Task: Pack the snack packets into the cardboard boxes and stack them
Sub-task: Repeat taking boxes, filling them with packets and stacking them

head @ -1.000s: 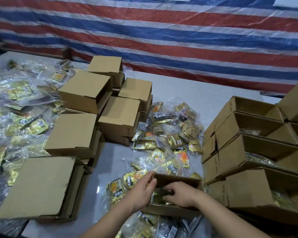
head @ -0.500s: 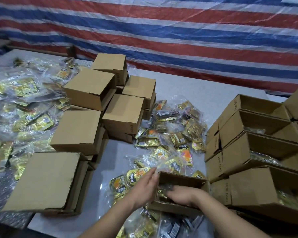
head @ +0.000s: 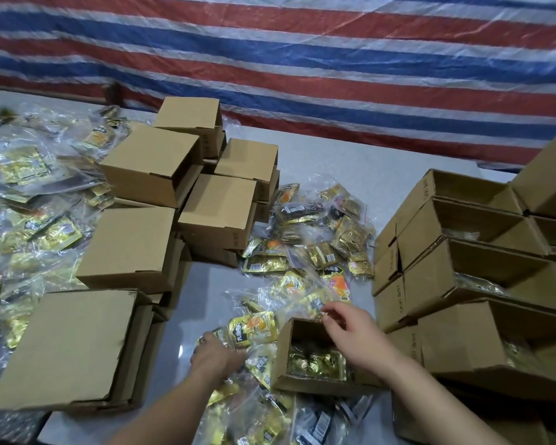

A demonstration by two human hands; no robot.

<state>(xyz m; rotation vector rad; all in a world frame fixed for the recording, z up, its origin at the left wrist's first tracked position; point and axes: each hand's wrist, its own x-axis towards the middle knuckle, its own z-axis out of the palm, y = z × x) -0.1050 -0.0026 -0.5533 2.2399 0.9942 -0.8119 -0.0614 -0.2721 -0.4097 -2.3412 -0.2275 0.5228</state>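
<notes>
a striped woven tarp [head: 302, 59] hangs behind matte cardboard boxes [head: 148, 165] and crinkled foil packets [head: 318, 252]. both hands have left the open box [head: 305, 358]: right hand [head: 357, 335] fingers spread above it, left hand [head: 219, 353] gripping a glossy yellow packet [head: 254, 326] alongside.

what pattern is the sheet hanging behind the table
Red, white and blue stripes run across the sheet; the head view shows it.

Your left hand [head: 217, 354] sits low centre of frame, palm down, fingers reaching forward and partly hidden. Your right hand [head: 353, 332] hangs to its right, a little higher, fingers loosely spread and bent, holding nothing. Both forearms bare.
</notes>
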